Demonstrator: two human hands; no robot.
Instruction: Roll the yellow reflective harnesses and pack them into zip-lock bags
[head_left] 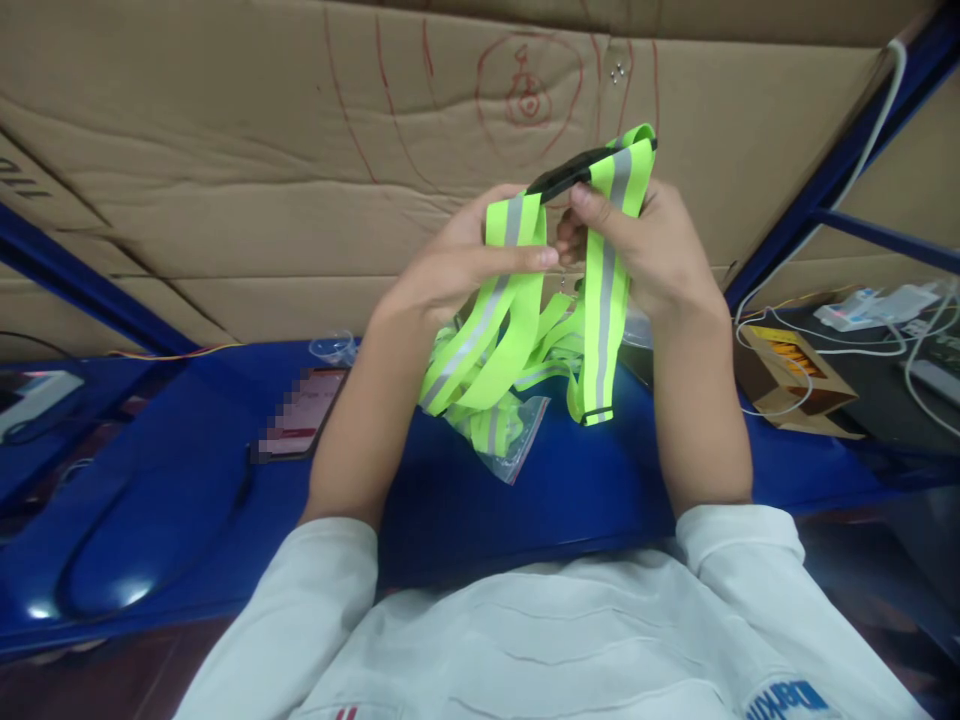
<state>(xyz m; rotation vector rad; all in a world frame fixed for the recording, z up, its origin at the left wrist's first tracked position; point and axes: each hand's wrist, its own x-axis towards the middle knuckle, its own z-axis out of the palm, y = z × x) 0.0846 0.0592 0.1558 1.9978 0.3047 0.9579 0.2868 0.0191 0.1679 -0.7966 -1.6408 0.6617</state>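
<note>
Both my hands are raised above the blue table (pixel 525 490), holding a neon yellow reflective strap harness (pixel 517 330) with grey reflective stripes. My left hand (pixel 457 265) pinches one strap loop with thumb and fingers closed. My right hand (pixel 652 250) grips another strap just below a black buckle (pixel 559 180) at the top. Loose strap loops hang down between my forearms. Under them on the table lies a clear plastic bag (pixel 514 435) with more of the yellow strap on it.
Brown cardboard (pixel 262 170) with red scribbles forms the wall behind. A blurred card (pixel 300 415) and a clear wrapper (pixel 334 348) lie at the left. A small cardboard box (pixel 799 385), white cables and a power strip (pixel 877 305) sit at the right.
</note>
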